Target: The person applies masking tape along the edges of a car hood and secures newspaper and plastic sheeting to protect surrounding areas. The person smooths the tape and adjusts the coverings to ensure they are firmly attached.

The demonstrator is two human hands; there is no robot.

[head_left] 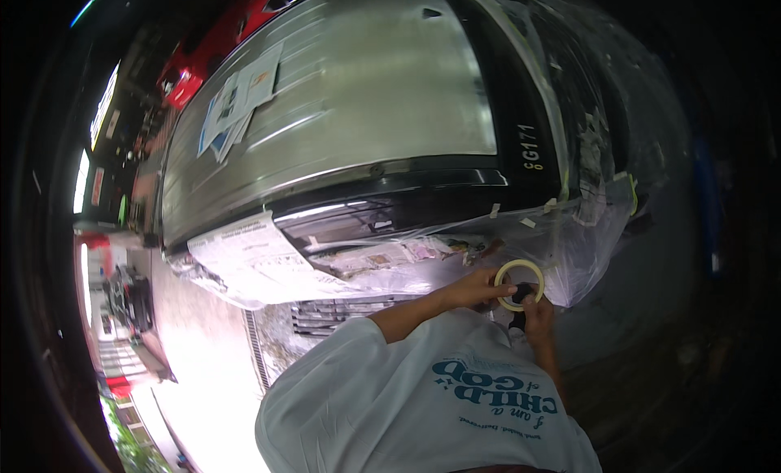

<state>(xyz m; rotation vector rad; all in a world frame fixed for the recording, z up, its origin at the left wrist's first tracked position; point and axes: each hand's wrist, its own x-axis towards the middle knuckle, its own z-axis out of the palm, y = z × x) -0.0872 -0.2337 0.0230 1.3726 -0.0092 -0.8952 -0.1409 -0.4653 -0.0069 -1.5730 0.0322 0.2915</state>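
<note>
A pale yellow roll of masking tape (521, 263) is held between my two hands, in front of my white shirt. My left hand (480, 289) grips its left side, the thumb laid across the ring. On its lower right side, the fingers of my right hand (537, 312) are closed. Just beyond the roll hangs clear plastic sheeting (561, 249) over the side of a vehicle (382, 82), with short tape strips stuck along its upper edge. Sheets of newspaper (260, 249) cover the vehicle's side to the left of my hands.
The vehicle's roof is bare grey metal with black borders. More newspapers (244, 91) lie on the roof. A red car (215, 42) stands beyond it. On the left are a bright floor (203, 351), a drain grate (258, 351) and a dark parked vehicle (128, 298).
</note>
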